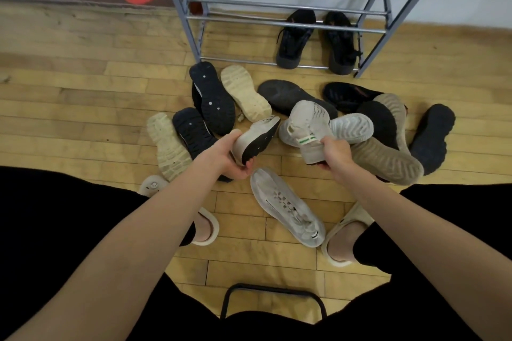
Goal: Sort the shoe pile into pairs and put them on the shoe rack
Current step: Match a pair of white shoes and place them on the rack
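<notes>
Progress looks early: one black pair (315,41) stands on the bottom rung of the shoe rack (282,22), while the pile (277,108) of black, beige and pale shoes lies on the floor in front of it, many sole-up. The left hand (235,159) grips a pale shoe with a black sole (256,140); the right hand (333,151) grips a pale knit sneaker (310,124). Another pale sneaker (288,206) lies between the person's feet. Most pairs remain unsorted.
</notes>
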`<state>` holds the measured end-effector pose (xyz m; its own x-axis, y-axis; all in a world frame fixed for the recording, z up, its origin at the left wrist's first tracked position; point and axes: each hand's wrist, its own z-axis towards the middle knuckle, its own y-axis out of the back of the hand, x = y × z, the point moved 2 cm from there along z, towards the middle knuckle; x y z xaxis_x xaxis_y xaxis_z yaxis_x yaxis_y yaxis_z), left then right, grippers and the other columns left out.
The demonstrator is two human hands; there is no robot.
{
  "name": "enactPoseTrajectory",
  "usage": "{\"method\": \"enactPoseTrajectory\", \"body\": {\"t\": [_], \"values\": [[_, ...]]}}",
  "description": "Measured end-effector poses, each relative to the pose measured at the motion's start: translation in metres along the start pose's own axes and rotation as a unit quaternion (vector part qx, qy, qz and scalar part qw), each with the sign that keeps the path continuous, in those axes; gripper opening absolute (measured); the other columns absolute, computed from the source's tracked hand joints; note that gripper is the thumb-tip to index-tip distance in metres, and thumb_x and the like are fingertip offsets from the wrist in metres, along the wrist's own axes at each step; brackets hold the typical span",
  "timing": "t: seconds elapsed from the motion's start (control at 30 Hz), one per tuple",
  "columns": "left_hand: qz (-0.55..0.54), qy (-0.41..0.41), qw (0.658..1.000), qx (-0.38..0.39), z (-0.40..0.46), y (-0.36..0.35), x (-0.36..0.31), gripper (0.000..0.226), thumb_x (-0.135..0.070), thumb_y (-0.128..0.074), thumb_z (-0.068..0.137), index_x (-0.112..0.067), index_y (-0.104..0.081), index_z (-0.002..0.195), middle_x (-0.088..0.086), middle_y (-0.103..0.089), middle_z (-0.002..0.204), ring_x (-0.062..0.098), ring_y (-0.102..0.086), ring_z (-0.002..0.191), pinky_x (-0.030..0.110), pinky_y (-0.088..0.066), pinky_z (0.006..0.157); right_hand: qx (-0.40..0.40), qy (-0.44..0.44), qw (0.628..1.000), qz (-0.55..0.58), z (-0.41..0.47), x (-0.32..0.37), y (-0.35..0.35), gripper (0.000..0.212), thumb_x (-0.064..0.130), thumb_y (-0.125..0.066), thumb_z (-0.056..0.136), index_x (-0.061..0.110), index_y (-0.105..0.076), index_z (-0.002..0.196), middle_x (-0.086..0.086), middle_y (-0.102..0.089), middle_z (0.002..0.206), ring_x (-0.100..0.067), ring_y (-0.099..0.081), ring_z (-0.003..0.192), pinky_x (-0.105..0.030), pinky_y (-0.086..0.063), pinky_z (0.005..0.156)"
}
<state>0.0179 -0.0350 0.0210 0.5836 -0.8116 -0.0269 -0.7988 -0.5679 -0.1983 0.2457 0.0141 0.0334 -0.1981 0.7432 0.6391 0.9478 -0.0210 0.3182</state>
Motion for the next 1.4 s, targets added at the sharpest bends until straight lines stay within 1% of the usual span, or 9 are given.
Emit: {"method": "enactPoseTrajectory", "body": {"t": [0.07,0.33,0.43,0.53,0.67,0.8,0.97,1.27,1.4], "values": [[0.016,-0.003,1.0,0.023,-0.008,-0.001,-0.005,0.063,-0.051,-0.069,0.074,-0.004,-0.056,0.115,0.013,-0.062,0.084,0.02,-0.06,0.065,0.022,-0.045,0.051,-0.004,0.013,1.0,0.019,0.0,0.003,-0.001,0.013,0.018,-0.043,0.095,0.01,-0.05,0.102,-0.007,-0.056,0.094,-0.022,-0.056,0.085,-0.029,-0.048,0.059],[0.109,-0.138,0.983,0.044,-0.064,0.011,-0.055,0.039,-0.006,-0.058,0.087,-0.015,-0.048,0.123,0.018,-0.053,0.124,0.038,-0.061,0.105,0.05,-0.059,0.071,0.066,-0.002,0.995,0.07,0.012,0.017,-0.006,0.014,0.017,-0.049,0.095,0.009,-0.05,0.106,-0.01,-0.058,0.106,-0.024,-0.058,0.097,-0.04,-0.052,0.082],[0.165,-0.23,0.959,0.011,-0.066,0.015,-0.079,0.036,-0.003,-0.062,0.086,-0.019,-0.053,0.117,0.009,-0.057,0.126,0.027,-0.059,0.108,0.042,-0.055,0.078,0.073,0.0,0.996,0.046,0.023,0.038,-0.018,0.012,0.018,-0.049,0.096,0.012,-0.047,0.107,-0.006,-0.055,0.1,-0.021,-0.057,0.09,-0.036,-0.053,0.07],[0.116,-0.286,0.951,-0.002,-0.054,0.018,-0.102,0.045,-0.002,-0.057,0.087,-0.02,-0.048,0.127,0.006,-0.056,0.126,0.023,-0.057,0.111,0.036,-0.052,0.09,0.083,-0.016,0.994,0.066,0.039,0.06,-0.037,0.013,0.015,-0.049,0.096,0.014,-0.046,0.109,-0.01,-0.052,0.106,-0.027,-0.054,0.105,-0.041,-0.051,0.086],[0.107,-0.314,0.943,0.009,-0.027,0.02,-0.132,0.049,-0.001,-0.053,0.086,-0.019,-0.045,0.131,0.005,-0.056,0.125,0.023,-0.056,0.112,0.034,-0.052,0.085,0.108,-0.003,0.992,0.062,0.066,0.086,-0.069,0.023,0.014,-0.047,0.097,0.01,-0.047,0.119,-0.014,-0.054,0.12,-0.031,-0.054,0.113,-0.041,-0.05,0.087],[0.14,-0.347,0.926,-0.045,-0.001,0.011,-0.179,0.055,0.0,-0.057,0.081,-0.009,-0.044,0.133,0.008,-0.052,0.134,0.026,-0.053,0.119,0.042,-0.048,0.101,0.128,0.025,0.99,0.057,0.099,0.113,-0.103,0.017,0.013,-0.045,0.097,0.013,-0.046,0.114,-0.014,-0.053,0.128,-0.028,-0.054,0.111,-0.041,-0.051,0.088],[0.165,-0.379,0.908,-0.076,0.029,-0.013,-0.239,0.059,0.002,-0.061,0.082,-0.002,-0.045,0.139,0.012,-0.052,0.139,0.03,-0.051,0.125,0.043,-0.043,0.107,0.111,0.053,0.99,0.063,0.139,0.148,-0.152,0.034,0.013,-0.039,0.1,0.007,-0.041,0.134,-0.013,-0.049,0.13,-0.029,-0.052,0.113,-0.037,-0.05,0.079],[0.118,-0.456,0.879,-0.076,0.062,-0.05,-0.326,0.04,0.003,-0.063,0.084,0.0,-0.053,0.123,0.013,-0.059,0.126,0.028,-0.056,0.115,0.038,-0.045,0.101,0.073,0.093,0.992,0.033,0.209,0.204,-0.204,0.032,0.012,-0.037,0.101,0.004,-0.041,0.131,-0.016,-0.05,0.128,-0.028,-0.052,0.105,-0.038,-0.051,0.076],[0.126,-0.447,0.878,-0.118,0.083,-0.049,-0.345,0.063,-0.003,-0.066,0.083,-0.005,-0.035,0.137,0.011,-0.045,0.14,0.028,-0.045,0.129,0.036,-0.038,0.107,0.066,0.094,0.993,0.035,0.228,0.211,-0.218,0.032,0.018,-0.037,0.102,0.003,-0.042,0.13,-0.014,-0.051,0.115,-0.031,-0.053,0.11,-0.04,-0.052,0.084]]}}
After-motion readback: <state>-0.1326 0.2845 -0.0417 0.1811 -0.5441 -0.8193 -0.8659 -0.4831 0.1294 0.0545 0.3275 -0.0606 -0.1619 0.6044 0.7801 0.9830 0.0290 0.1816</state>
